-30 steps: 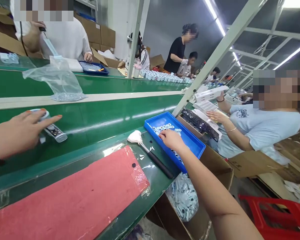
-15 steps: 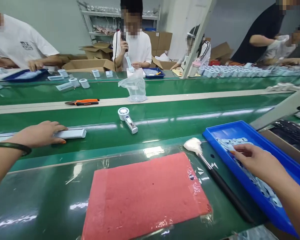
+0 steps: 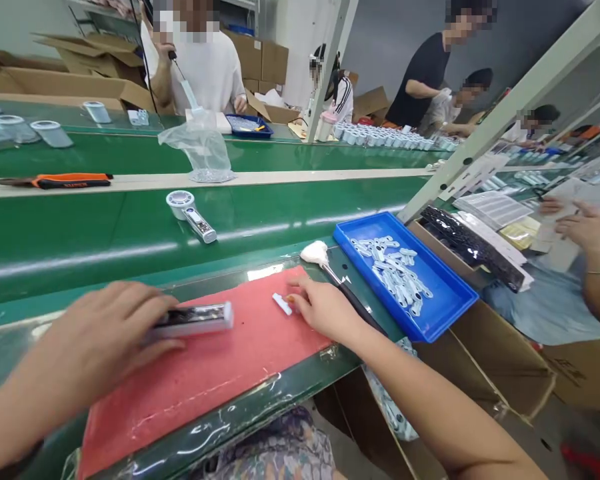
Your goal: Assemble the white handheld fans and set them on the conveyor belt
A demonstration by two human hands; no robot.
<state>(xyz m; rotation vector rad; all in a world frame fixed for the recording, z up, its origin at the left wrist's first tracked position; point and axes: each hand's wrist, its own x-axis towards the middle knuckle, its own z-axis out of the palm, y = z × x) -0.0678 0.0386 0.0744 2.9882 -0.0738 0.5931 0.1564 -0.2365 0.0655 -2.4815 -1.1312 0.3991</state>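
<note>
My left hand [image 3: 103, 333] grips a long white and dark device body [image 3: 200, 319] and holds it over the red mat [image 3: 205, 373]. My right hand [image 3: 325, 308] pinches a small white part [image 3: 282, 303] against the mat's right end. Just right of that hand lie a white-headed brush with a black handle [image 3: 330, 267] and a blue tray [image 3: 445, 293] holding several small white parts [image 3: 395, 267]. A finished white handheld fan [image 3: 190, 213] lies on the green belt [image 3: 105, 227] beyond the mat.
An orange and black tool [image 3: 55, 181] and a clear plastic bag [image 3: 200, 150] rest on the belt's divider. Other people work across the line and to the right. A cardboard box [image 3: 480, 373] stands beneath the tray. A metal post [image 3: 480, 133] slants up from the tray.
My left hand has carried the white device body from the belt onto the red mat. My right hand has left the blue tray and come to the mat with a small white part.
</note>
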